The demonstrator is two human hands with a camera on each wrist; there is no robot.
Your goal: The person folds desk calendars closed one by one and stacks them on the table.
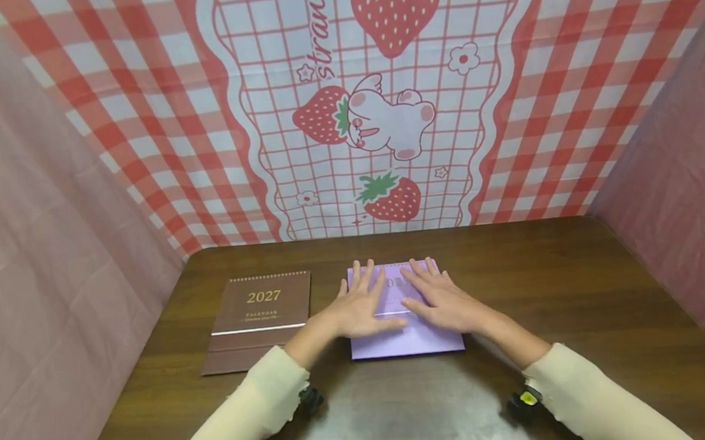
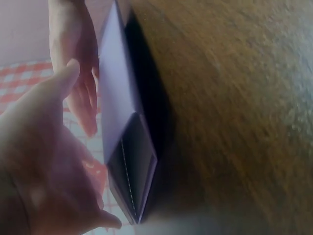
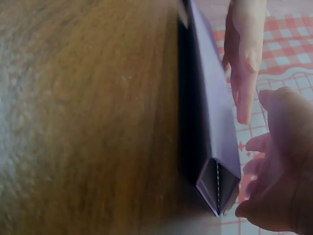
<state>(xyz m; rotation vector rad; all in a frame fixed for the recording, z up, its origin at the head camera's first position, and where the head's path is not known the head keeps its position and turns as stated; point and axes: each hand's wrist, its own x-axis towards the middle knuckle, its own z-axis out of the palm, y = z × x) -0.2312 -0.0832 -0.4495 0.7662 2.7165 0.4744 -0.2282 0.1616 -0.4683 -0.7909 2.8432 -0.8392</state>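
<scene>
A purple desk calendar (image 1: 407,343) stands on the table with its spiral binding at the far edge. Over its front, both my left hand (image 1: 359,308) and my right hand (image 1: 449,302) are spread with straight fingers and grip nothing. In the left wrist view a gap shows between the left hand (image 2: 44,161) and the calendar (image 2: 117,93), whose folded stand is hollow at the side. The right wrist view likewise has the right hand (image 3: 283,166) just off the calendar's face (image 3: 215,107). The printed year is partly hidden by fingers.
To the left stands a brown desk calendar (image 1: 263,310) marked 2027, close to the left forearm. The wooden table (image 1: 538,288) ends at a red-and-white strawberry cloth (image 1: 382,121) behind. Pink curtains (image 1: 52,271) hang on both sides.
</scene>
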